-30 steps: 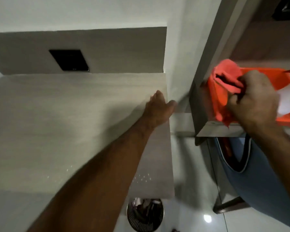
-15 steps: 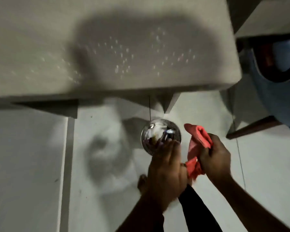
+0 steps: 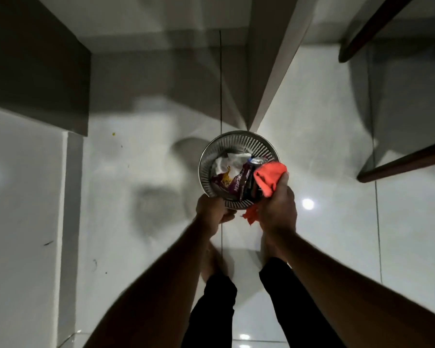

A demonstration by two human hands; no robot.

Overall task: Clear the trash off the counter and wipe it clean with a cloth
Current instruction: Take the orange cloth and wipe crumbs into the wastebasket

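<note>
Bin near rim: partly hidden behind both hands.
Cloth: middle lost inside right hand.
Left hand fingers: curled under, unseen.
Wrapper print: too blurred to read.
Forearms: cut off at bottom edge.

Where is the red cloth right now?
In the head view the cloth is right of centre, bunched in the right hand over the near right rim of the metal bin, which stands on the floor; the left hand is at the bin's near rim.
</note>
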